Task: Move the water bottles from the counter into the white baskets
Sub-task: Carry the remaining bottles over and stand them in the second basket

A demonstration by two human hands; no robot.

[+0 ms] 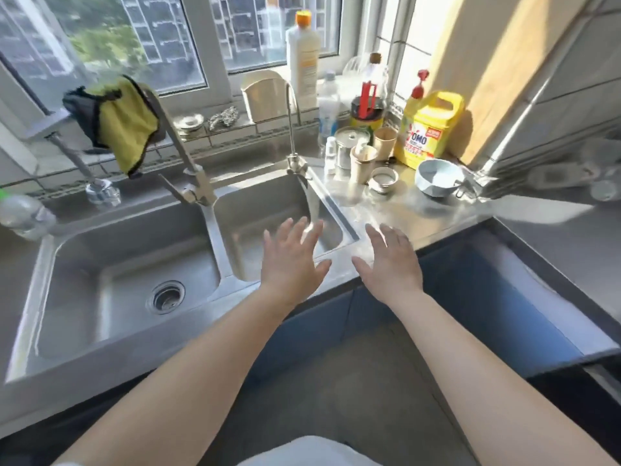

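Note:
My left hand (291, 260) hovers over the right sink basin, fingers spread, holding nothing. My right hand (389, 262) is beside it over the counter's front edge, also open and empty. A clear water bottle (327, 109) stands upright at the back of the counter by the window. Another clear bottle (23, 213) lies blurred at the far left edge. More clear bottles (571, 171) lie blurred on the counter at the far right. No white basket is in view.
A double steel sink (134, 274) fills the left and middle, with a tall faucet (188, 163) carrying a yellow cloth (124, 126). Cups, tins, a bowl (437, 178) and a yellow detergent jug (428, 129) crowd the back right counter. A wooden board (497, 62) leans on the wall.

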